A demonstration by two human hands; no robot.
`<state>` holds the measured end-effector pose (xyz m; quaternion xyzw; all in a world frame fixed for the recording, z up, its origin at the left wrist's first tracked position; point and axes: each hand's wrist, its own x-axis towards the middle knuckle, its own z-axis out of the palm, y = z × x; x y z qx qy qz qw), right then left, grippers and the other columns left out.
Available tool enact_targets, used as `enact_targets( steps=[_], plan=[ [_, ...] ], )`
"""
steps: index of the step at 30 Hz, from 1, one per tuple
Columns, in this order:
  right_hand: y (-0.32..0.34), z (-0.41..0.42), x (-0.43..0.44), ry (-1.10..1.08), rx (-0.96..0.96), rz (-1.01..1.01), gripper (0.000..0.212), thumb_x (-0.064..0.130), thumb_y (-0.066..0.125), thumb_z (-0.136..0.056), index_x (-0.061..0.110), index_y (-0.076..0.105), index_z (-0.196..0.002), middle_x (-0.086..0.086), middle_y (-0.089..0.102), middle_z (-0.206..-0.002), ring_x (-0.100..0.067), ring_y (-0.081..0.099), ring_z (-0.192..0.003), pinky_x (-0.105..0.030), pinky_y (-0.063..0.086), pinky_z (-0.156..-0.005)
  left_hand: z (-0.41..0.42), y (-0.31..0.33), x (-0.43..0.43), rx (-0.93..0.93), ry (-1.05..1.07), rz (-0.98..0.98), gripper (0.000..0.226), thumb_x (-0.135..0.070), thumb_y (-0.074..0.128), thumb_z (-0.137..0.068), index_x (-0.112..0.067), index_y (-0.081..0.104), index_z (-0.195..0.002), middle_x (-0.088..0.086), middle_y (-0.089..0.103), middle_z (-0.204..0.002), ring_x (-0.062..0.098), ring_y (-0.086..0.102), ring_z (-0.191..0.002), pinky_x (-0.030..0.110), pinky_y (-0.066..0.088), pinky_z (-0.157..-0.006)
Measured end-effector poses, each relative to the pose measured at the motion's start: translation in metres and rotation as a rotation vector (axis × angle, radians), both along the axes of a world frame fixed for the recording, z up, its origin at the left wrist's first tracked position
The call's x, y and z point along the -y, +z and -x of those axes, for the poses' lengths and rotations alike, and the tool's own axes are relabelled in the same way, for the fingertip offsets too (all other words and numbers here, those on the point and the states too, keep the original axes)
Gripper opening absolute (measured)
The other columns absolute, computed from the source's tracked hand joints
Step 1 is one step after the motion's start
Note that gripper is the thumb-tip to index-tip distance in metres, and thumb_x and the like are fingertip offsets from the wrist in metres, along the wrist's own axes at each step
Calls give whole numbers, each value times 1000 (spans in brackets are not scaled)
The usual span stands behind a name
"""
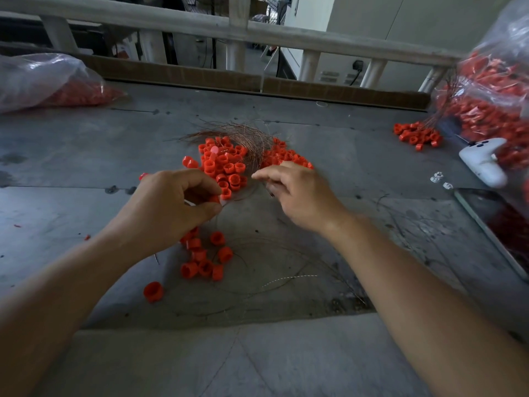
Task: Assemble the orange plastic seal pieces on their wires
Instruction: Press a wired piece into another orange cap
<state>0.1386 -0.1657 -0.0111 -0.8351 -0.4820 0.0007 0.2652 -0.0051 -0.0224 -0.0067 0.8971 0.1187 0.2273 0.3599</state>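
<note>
Near the seal pile (223, 167) your left hand (171, 204) pinches one orange piece (214, 199); your right hand (297, 193) is loosely spread. Some wired seals (416, 136) lie right of the pile; most seem unassembled.

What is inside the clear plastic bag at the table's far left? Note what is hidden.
Through the clear plastic bag, orange plastic pieces show along its lower edge; cloudy, crumpled film hides the rest of its contents.
</note>
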Motion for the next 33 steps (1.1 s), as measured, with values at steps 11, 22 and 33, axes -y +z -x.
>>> enact_targets(
  steps=[11,22,33],
  plan=[
    [-9,3,-6,33,147,173,48,3,41,-92,24,44,-135,-2,48,-130,-21,41,-115,-34,35,-99,-1,-6,-2,-112,-37,-106,32,-19,75,-71,-45,57,-70,-25,61,-77,-26,50,-68,-5,33,-58],
    [-10,6,-8,59,195,248,56,0,36,-91,27,34,-140,3,44,-138,-21,38,-118,-35,31,-99,-3,-10,2,-195,-155,-181,18,-23,66,-80,-38,60,-87,-12,67,-95,0,59,-81,8,40,-68],
    [0,4,-6,1,155,-92,22,9,65,-81,6,69,-103,-9,67,-102,-23,54,-99,-19,32,-83,-3,-8,0,-185,-170,-155,27,-25,65,-79,-48,52,-78,-21,62,-91,-10,55,-81,3,40,-67]
  ],
)
